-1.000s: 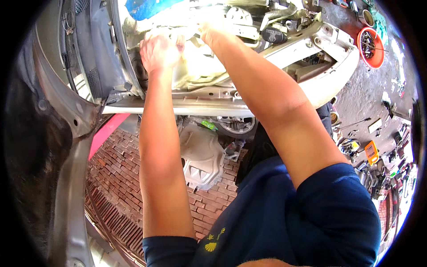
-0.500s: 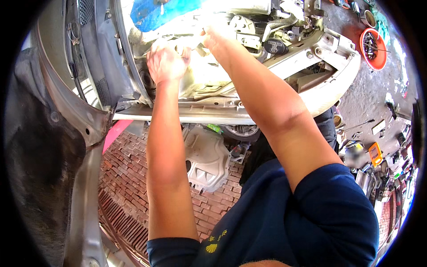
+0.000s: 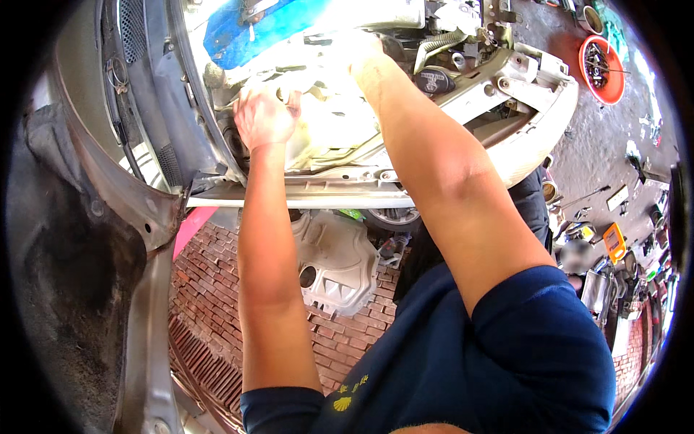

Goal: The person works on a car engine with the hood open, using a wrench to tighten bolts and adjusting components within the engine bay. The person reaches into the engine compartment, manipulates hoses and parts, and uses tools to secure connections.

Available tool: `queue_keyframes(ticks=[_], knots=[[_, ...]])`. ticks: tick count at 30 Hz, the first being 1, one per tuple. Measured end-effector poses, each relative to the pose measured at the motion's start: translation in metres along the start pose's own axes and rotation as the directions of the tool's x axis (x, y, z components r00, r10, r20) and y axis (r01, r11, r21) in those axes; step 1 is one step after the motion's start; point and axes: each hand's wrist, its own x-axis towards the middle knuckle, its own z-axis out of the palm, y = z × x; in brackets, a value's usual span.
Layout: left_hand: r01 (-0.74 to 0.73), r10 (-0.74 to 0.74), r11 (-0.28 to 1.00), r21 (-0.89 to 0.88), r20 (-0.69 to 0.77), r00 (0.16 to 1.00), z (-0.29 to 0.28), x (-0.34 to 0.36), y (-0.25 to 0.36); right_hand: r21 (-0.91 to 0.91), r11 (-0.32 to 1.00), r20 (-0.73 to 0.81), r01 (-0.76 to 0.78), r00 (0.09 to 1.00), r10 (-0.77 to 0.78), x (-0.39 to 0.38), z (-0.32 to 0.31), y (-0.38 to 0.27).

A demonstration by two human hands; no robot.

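Both my arms reach into the open engine bay (image 3: 325, 141) of a car, where strong glare washes out many parts. My left hand (image 3: 265, 117) is at the bay's left side, its fingers curled over a pale part that I cannot make out, the thumb toward the right. Farther in and to the right is my right hand (image 3: 359, 52); its fingers vanish in the glare, so its grip is hidden. A blue sheet-like thing (image 3: 249, 36) lies beyond my left hand. A black round cap (image 3: 435, 81) and a ribbed hose (image 3: 441, 42) are right of my right hand.
The fender edge (image 3: 318, 199) runs between me and the bay. Below it a grey moulded cover (image 3: 336, 264) lies on the brick floor (image 3: 210, 282). An orange-red bowl of metal parts (image 3: 613, 85) stands far right. Scattered tools and an orange case (image 3: 614, 244) lie at right.
My right hand has shifted right and slightly farther in, away from my left hand. My left hand stays at nearly the same place, fingers still curled. The view has tilted slightly.
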Motion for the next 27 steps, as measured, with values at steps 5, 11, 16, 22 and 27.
queue_keyframes(ticks=[5,11,16,22,27], knots=[[0.018,-0.02,0.998,0.055,0.037,0.999,-0.004,0.006,0.008,0.002,1.0,-0.054,0.009,0.999,-0.009,0.001,0.002,-0.001],[-0.013,0.013,0.999,0.052,0.014,1.0,0.004,0.003,0.002,0.004,1.0,-0.137,-0.014,0.991,0.014,-0.017,-0.001,0.017],[0.007,-0.009,0.998,0.066,0.031,0.999,0.004,-0.004,-0.008,-0.203,0.977,-0.178,-0.064,0.984,0.027,-0.035,0.002,0.04],[-0.023,0.021,0.999,0.044,0.045,0.999,-0.002,0.014,0.015,-0.107,0.993,-0.034,0.048,0.998,-0.052,0.013,-0.02,0.06],[-0.001,-0.001,0.998,0.064,0.034,0.999,0.003,0.0,-0.003,-0.493,0.864,-0.112,-0.097,0.993,0.048,-0.013,-0.008,0.076]])
